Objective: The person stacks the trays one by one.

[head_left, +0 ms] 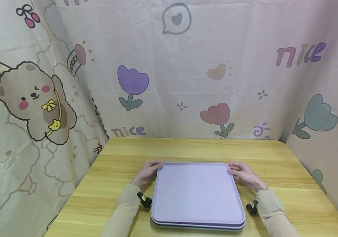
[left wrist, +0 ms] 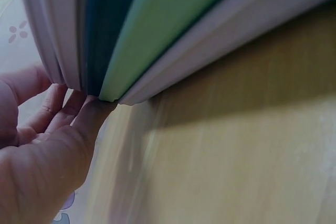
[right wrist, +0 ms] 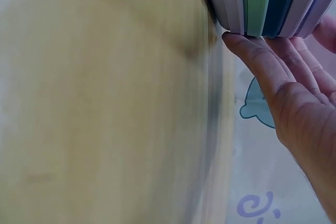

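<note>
A stack of rectangular trays lies in front of me, its lavender top tray [head_left: 198, 194] facing up. Under the lavender rims come a dark teal tray [left wrist: 105, 30], a light green tray [left wrist: 152, 30] and a pale pinkish one [left wrist: 215, 35] lowest. At the far left corner my left hand [head_left: 148, 171] touches the stacked edges with extended fingers, thumb beside the upper rim. My right hand [head_left: 247, 175] is at the far right corner, its nearly straight fingers [right wrist: 262, 66] against the tray sides and its thumb at the top rim.
The wooden table [head_left: 103, 210] runs beneath the stack. A printed curtain [head_left: 175, 82] hangs behind the far edge and along both sides. A small black device [head_left: 146, 200] is strapped at the left wrist, another black device [head_left: 252, 207] at the right.
</note>
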Available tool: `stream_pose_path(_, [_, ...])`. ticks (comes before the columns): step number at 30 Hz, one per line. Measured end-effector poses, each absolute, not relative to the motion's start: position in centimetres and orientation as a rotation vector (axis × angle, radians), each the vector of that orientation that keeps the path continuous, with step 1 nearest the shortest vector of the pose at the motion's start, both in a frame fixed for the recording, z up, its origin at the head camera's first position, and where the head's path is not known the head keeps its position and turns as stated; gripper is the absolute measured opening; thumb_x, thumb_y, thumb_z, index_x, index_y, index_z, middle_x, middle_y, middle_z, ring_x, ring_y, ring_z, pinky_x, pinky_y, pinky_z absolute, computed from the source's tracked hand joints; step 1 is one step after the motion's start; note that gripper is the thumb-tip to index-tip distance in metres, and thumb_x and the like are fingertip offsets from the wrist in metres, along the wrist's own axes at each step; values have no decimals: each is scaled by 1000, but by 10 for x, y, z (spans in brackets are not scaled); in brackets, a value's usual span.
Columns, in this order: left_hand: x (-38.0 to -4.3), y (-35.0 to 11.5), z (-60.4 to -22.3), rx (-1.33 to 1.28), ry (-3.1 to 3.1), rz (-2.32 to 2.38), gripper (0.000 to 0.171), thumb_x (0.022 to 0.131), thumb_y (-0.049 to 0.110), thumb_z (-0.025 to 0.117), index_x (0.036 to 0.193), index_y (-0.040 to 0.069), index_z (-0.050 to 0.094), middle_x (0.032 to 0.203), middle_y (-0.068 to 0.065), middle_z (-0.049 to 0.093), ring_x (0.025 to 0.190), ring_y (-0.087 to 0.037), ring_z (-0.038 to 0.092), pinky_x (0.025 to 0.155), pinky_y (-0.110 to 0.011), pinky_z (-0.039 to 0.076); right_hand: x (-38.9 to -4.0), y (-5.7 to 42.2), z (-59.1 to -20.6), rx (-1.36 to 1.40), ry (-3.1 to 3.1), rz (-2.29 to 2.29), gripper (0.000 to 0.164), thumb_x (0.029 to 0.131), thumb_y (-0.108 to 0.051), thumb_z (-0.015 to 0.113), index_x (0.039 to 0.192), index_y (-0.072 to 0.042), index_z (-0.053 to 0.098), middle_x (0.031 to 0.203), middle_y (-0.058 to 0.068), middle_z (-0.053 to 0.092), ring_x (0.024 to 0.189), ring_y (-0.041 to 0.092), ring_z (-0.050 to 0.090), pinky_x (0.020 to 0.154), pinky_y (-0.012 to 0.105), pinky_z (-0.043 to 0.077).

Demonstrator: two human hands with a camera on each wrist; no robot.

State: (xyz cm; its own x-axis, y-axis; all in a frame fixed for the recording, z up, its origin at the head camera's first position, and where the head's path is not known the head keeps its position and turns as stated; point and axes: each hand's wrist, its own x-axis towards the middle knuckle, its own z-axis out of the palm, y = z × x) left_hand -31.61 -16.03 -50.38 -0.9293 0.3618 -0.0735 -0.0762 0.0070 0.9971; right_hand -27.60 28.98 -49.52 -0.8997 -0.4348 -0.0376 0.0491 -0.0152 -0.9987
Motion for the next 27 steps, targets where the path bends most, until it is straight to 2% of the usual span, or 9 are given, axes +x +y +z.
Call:
stream_pose_path(3, [-316, -162, -505, 305, 1981, 1977, 38, 101, 8, 56, 129, -18, 53, 131, -22, 65, 103, -8, 66, 92, -20, 56, -275, 290, -495, -422, 1932, -1972, 49, 100, 1, 53, 138, 24, 32, 109, -7, 70, 98, 6, 69, 89, 23, 60])
stream_pose_path(6, [-316, -163, -507, 325, 1989, 1952, 40, 102, 10, 56, 131, -17, 53, 138, -28, 59, 108, -11, 66, 95, -23, 56, -275, 290, -496, -426, 1933, -1970, 48, 100, 2, 54, 137, 24, 34, 109, -6, 70, 99, 7, 70, 90, 23, 60])
stream_pose_path(13, [-318, -163, -507, 361, 1992, 1932, 39, 103, 9, 55, 131, -17, 53, 140, -29, 57, 113, -14, 65, 99, -26, 56, -276, 292, -498, -464, 1918, -1973, 47, 100, 2, 52, 136, 25, 32, 110, -7, 70, 99, 6, 69, 90, 22, 60])
stream_pose_path(22, [-318, -163, -509, 389, 1955, 1950, 40, 103, 8, 53, 131, -20, 50, 143, -31, 53, 109, -11, 65, 96, -23, 56, -274, 292, -497, -459, 1938, -1952, 44, 100, 0, 53, 136, 21, 37, 111, -7, 69, 99, 6, 68, 89, 22, 60])
stream_pose_path(27, [-318, -162, -509, 369, 1939, 1968, 41, 102, 6, 54, 132, -20, 49, 141, -30, 56, 104, -8, 65, 92, -22, 56, -274, 292, -496, -485, 1911, -1962, 47, 100, 2, 53, 136, 25, 32, 112, -5, 69, 101, 7, 68, 91, 23, 59])
